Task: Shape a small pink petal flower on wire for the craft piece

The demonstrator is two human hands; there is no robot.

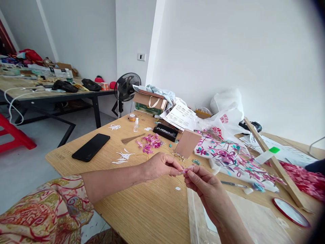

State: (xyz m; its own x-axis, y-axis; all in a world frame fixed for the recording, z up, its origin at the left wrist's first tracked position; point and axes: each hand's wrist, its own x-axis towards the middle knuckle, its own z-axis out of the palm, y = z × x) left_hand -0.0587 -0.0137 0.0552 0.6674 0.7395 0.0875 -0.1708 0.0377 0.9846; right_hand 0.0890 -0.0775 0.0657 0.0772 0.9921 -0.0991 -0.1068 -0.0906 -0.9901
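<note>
Above the wooden table, my left hand (161,166) and my right hand (204,183) meet fingertip to fingertip. Both pinch a small pink-purple petal piece (185,171), mostly covered by the fingers. Beneath them a small white scrap (177,188) lies on the wood. Just beyond my left hand is a loose pile of pink-purple petals (149,143). White narrow strips (123,156) lie left of that pile. Past my right hand are a flat wooden block (188,143) and sprays of purple and teal flowers (231,156).
A black phone (90,147) lies at the table's left. Behind are a small spray bottle (136,124), a black tray (165,131) and a box (149,101). At the right are a wooden bar (274,162), a red-rimmed roll (291,212) and a plastic sheet (243,217). A fan (127,88) stands behind.
</note>
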